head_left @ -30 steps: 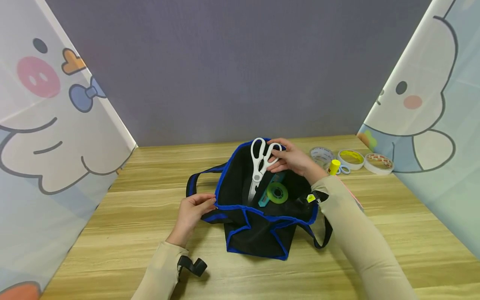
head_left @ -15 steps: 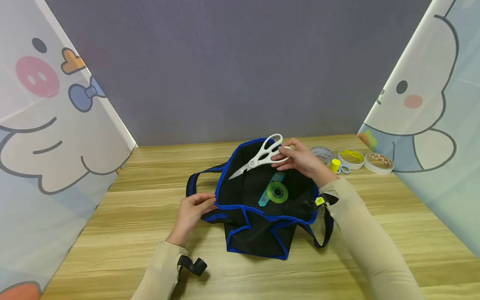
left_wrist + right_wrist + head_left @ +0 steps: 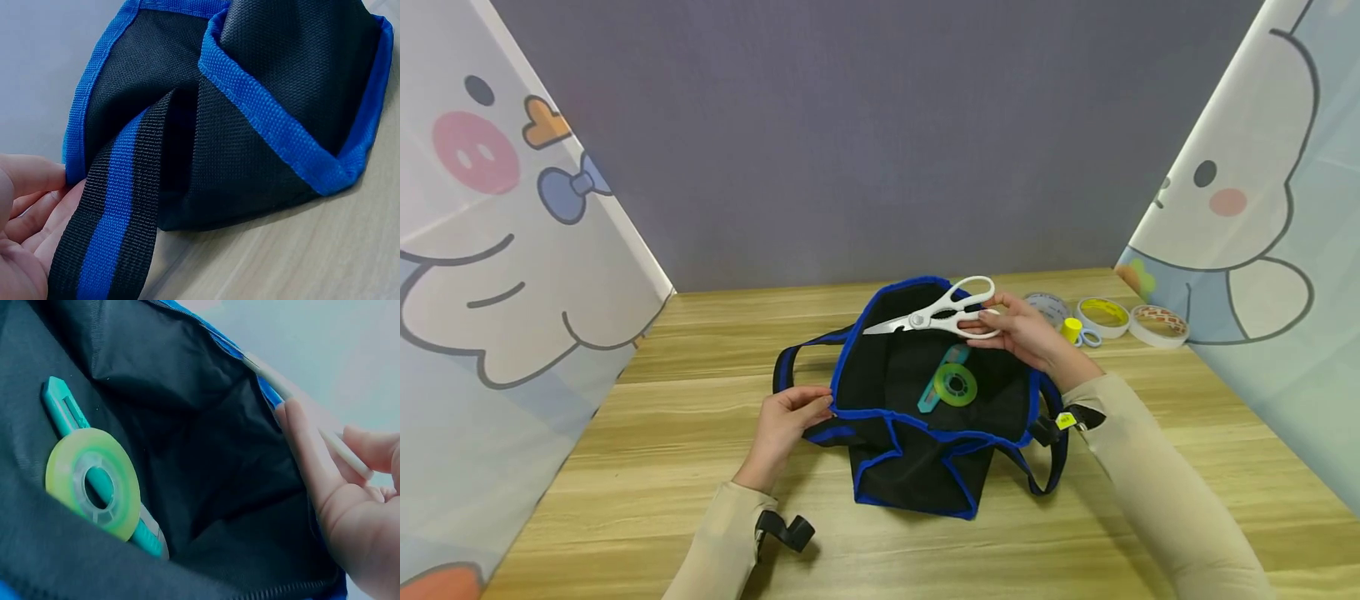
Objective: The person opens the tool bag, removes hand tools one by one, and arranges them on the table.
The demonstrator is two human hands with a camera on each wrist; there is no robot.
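A black bag with blue trim [image 3: 917, 475] lies with its mouth wide apart on the wooden table. My left hand [image 3: 782, 429] pinches the bag's left rim edge, beside the black-and-blue strap [image 3: 119, 200]. With the fingers of my right hand [image 3: 1022, 333] I grip one handle loop of the white-handled scissors [image 3: 936, 317]. The scissors hang over the bag's opening, blades pointing left. Inside the bag a roll of green tape [image 3: 94, 481] rests on a teal utility knife [image 3: 65, 409]; in the right wrist view the tape hides the knife's middle.
At the back right stand rolls of tape [image 3: 1157, 327], one with a yellow inner ring [image 3: 1102, 317]. A yellow-capped stick [image 3: 1071, 329] and small light-blue scissors [image 3: 1090, 337] lie beside them. A grey panel [image 3: 880, 150] closes the back; printed cartoon panels stand at both sides.
The white-handled scissors have swung from blades down inside the bag to nearly level, and shifted right with my right hand. My left hand keeps its place on the rim.
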